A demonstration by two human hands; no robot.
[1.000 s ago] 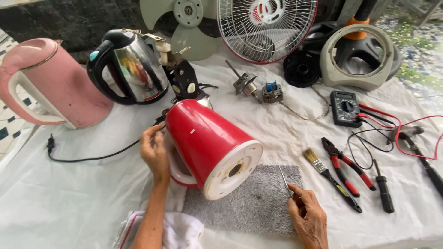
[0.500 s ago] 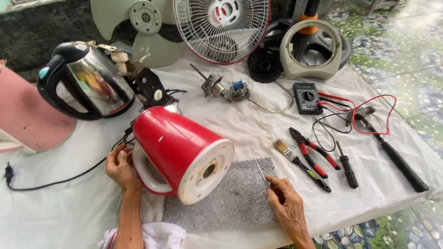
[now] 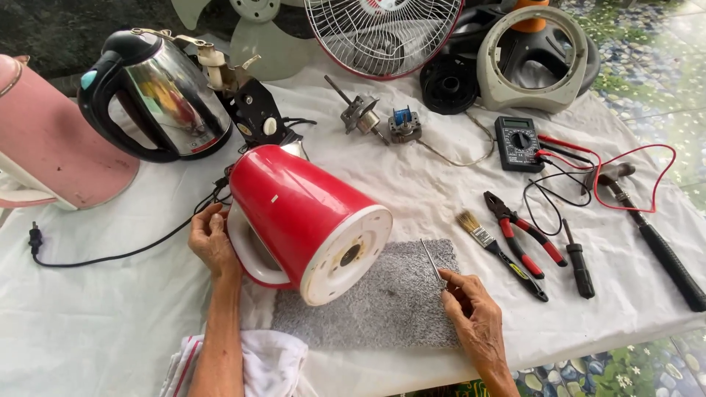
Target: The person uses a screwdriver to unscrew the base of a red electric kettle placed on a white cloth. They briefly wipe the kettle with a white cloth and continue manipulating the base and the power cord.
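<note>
A red electric kettle (image 3: 301, 209) lies on its side on the white cloth, its white base (image 3: 347, 254) turned toward me. My left hand (image 3: 209, 241) grips the kettle's handle side and steadies it. My right hand (image 3: 474, 312) rests on a grey mat (image 3: 390, 305) and pinches a thin metal screwdriver (image 3: 432, 262), whose tip points up and away, a little right of the kettle's base and apart from it.
A steel kettle (image 3: 158, 95) and a pink kettle (image 3: 51, 140) stand at the left, with a black cord (image 3: 110, 254). Fan grille (image 3: 382, 33), fan motor parts (image 3: 375, 121), multimeter (image 3: 518, 143), brush (image 3: 500, 254), red pliers (image 3: 526, 235), a black screwdriver (image 3: 577, 261) and hammer (image 3: 654, 239) lie right. A folded rag (image 3: 257, 360) is near me.
The view has shifted so that the table sits further left and closer. My hands keep their hold; the kettle and the thin screwdriver stay in about the same relation.
</note>
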